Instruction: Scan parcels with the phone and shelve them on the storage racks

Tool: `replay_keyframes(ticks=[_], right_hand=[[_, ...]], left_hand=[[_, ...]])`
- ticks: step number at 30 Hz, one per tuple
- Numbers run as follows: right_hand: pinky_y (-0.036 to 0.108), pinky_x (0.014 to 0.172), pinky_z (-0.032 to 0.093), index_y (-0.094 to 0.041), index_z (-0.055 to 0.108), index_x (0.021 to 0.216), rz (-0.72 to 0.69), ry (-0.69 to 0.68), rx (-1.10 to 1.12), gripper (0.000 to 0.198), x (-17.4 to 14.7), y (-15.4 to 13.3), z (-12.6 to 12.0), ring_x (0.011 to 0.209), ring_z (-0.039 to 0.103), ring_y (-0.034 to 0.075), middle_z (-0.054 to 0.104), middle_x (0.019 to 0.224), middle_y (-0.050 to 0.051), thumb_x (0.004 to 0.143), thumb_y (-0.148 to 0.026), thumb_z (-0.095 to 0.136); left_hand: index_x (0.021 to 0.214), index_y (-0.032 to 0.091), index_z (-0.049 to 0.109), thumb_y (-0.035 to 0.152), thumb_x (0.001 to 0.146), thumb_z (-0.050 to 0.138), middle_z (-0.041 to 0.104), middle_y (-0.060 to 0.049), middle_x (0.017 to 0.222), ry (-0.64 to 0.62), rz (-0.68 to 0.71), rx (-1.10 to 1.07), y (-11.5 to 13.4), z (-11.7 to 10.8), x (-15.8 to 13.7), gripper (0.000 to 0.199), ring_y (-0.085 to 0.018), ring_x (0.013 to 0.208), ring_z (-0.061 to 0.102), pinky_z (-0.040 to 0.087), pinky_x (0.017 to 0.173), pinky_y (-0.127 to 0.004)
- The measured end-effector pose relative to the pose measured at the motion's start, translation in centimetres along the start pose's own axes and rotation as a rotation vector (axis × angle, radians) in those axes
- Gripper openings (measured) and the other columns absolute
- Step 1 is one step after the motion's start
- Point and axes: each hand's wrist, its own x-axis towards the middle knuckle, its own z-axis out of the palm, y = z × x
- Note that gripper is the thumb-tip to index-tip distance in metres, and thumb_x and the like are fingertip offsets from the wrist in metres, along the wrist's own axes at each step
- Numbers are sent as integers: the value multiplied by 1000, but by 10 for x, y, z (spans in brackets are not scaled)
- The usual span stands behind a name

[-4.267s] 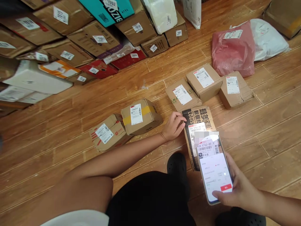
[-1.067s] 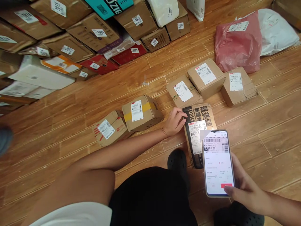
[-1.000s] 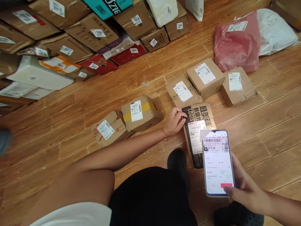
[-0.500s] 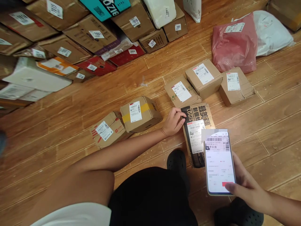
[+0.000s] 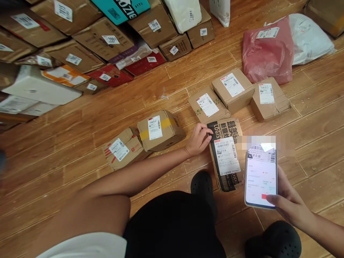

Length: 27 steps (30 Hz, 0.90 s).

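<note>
My right hand (image 5: 291, 202) is closed around a smartphone (image 5: 260, 182), its thumb over a red button on the lit screen. The upper part of the screen shows a label picture and is partly blurred out. To the phone's left lies a brown and black printed cardboard box (image 5: 215, 130) with a white shipping label (image 5: 226, 156) facing up. My left hand (image 5: 199, 140) grips the upper left edge of this box, fingers bent over it. The far side of its fingers is hidden.
Two labelled boxes (image 5: 172, 134) lie left of my left hand. Three more cartons (image 5: 245, 98) sit beyond the printed box, with a pink bag (image 5: 266, 57) and a white bag (image 5: 309, 43) behind. Stacked parcels (image 5: 88, 64) line the upper left. My dark shoes (image 5: 282, 238) stand on the wooden floor.
My right hand has moved the smartphone to the right and slightly up, uncovering more of the printed box and its label. My left hand and the boxes have stayed in place.
</note>
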Motion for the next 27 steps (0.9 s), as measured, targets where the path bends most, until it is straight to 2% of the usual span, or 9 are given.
replay_keyframes(ticks=[7, 11, 13, 18, 23, 25, 27], right_hand=[[49, 104, 51, -39, 32, 147, -3, 4, -73, 72, -1, 2, 2, 125, 63, 29, 63, 142, 8, 88, -40, 73], [50, 102, 53, -39, 29, 149, 1, -26, -90, 76, -1, 2, 3, 124, 63, 29, 63, 140, 10, 88, -42, 73], [51, 103, 52, -38, 26, 150, 2, -30, -96, 78, -1, 1, 3, 124, 63, 30, 63, 141, 11, 87, -43, 73], [50, 107, 49, -38, 31, 148, -16, -36, -102, 74, 0, -2, 6, 129, 60, 29, 60, 144, 11, 88, -41, 73], [48, 105, 51, -39, 24, 151, -15, -31, -83, 80, 1, 1, 7, 128, 60, 29, 58, 146, 11, 88, -42, 73], [48, 106, 51, -39, 23, 152, -7, -34, -83, 82, 0, 4, 6, 130, 59, 29, 57, 148, 11, 88, -43, 74], [48, 107, 50, -40, 24, 152, -15, -34, -82, 81, 0, 7, 4, 131, 58, 28, 55, 150, 10, 88, -44, 73]], left_hand=[[107, 20, 57, 37, 103, 38, 49, -9, 104, -22, -26, -2, 0, 0, 0, 26, -23, 99, 51, 48, 91, -42], [106, 20, 58, 37, 102, 40, 49, -9, 104, -37, -50, 2, 0, 0, 1, 25, -24, 100, 51, 48, 92, -42], [107, 19, 58, 35, 102, 40, 49, -9, 104, -26, -33, -4, 0, 0, 1, 24, -23, 99, 51, 48, 91, -42], [107, 19, 57, 31, 102, 41, 48, -8, 102, 6, 7, -7, 2, 0, 2, 21, -22, 97, 51, 48, 89, -39], [108, 19, 57, 35, 103, 37, 50, -9, 105, -10, -7, 23, -4, 0, 0, 26, -23, 100, 52, 49, 90, -41], [112, 19, 58, 41, 102, 40, 53, -12, 108, -66, 35, 56, -7, -7, 5, 31, -26, 103, 52, 49, 93, -45], [125, 18, 57, 53, 95, 53, 55, -16, 119, -226, 206, 57, -8, -16, 16, 46, -31, 113, 52, 46, 100, -52]])
